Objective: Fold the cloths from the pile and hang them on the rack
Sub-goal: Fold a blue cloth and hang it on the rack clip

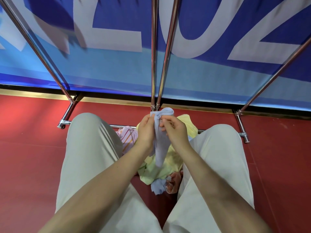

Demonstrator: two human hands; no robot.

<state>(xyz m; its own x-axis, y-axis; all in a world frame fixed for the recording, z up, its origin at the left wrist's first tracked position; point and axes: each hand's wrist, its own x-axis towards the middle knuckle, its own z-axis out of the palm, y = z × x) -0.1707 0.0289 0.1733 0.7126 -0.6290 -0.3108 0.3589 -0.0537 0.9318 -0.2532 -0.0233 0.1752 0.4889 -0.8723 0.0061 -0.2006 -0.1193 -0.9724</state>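
— What do the hands hold?
— The left hand (146,130) and right hand (175,130) both pinch a pale blue cloth (159,145) at frame centre; it hangs between the knees.
— And around them?
— A pile of yellow, pink-striped and blue cloths (161,167) lies below on the red floor (30,157); the chrome metal rack (154,64) rises above.

Pale blue cloth (159,140) hanging narrow, bunched at top. Below: pile (158,170) of yellow, pink-striped and blue cloths on red floor. Chrome rack (154,64) just beyond, bars bare.
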